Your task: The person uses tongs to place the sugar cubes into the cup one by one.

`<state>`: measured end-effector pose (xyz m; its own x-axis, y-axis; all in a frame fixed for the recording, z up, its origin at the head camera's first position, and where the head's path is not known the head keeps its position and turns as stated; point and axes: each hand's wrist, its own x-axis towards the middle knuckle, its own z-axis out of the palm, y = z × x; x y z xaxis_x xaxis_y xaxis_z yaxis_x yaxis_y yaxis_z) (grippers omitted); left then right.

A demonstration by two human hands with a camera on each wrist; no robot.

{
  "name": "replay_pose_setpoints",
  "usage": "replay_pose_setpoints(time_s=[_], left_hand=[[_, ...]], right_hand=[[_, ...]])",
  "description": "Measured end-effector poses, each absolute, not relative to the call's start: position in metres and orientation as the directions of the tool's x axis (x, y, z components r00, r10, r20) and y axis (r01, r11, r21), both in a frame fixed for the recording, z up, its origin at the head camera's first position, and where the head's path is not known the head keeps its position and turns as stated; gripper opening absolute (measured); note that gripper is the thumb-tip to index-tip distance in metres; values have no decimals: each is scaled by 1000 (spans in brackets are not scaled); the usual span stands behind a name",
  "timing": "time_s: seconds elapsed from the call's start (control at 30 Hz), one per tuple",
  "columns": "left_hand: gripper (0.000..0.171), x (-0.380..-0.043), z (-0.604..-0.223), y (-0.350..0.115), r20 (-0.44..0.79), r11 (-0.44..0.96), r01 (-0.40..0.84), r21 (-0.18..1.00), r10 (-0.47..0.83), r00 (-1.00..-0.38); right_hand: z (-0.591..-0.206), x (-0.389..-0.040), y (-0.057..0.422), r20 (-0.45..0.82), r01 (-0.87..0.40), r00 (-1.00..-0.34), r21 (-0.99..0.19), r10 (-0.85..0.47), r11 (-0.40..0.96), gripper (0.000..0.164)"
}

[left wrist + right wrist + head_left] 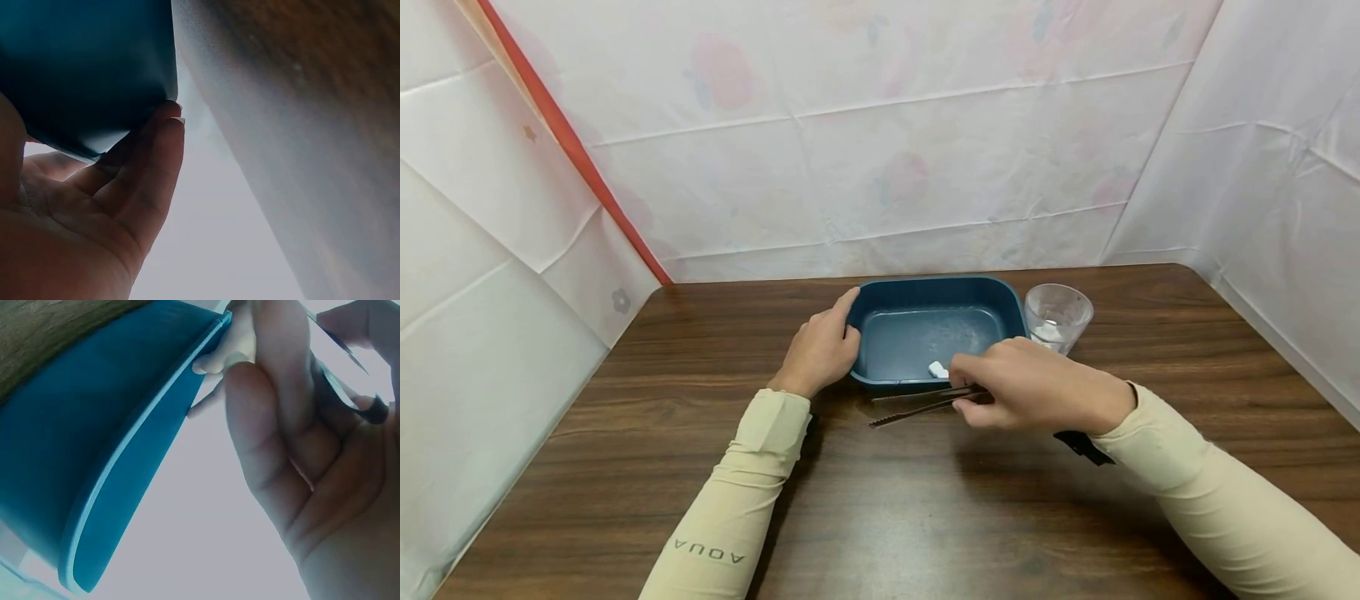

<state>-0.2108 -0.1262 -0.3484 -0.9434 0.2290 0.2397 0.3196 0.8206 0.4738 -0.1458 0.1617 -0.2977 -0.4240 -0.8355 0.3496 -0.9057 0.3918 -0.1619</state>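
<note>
My left hand (822, 350) holds the left end of a dark blue plastic tub (880, 283), its fingers against the outer wall in the left wrist view. Metal tongs (917, 408) are gripped in my right hand (1033, 383), over the tub's front edge. Their tips point left, apart from each other, with nothing between them. A small white piece (937, 369) lies inside the tub by the front wall, partly hidden by the right hand. Beyond that hand, a clear cup (1060, 304) with white pieces in it stands against the tub's right end.
A dark wood-grain table (880, 500) carries everything. Pale printed sheeting (865, 167) hangs behind its far edge and along both sides. A red strip (572, 142) runs down the sheeting at the left.
</note>
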Motion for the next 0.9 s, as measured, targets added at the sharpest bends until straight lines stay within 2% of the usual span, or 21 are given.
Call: replay_pose_setpoints(time_s=[0.43,0.9], left_hand=[[63,-210,-348,-126,284,821,349,452,238,-929],[66,-210,-349,-125,329,818,359,450,222,-918]], right_hand=[[-287,-154,174,510,-890,-442,-151,-738,429,13],[-278,-159,189,552,-775,-559,-82,-619,627,6]])
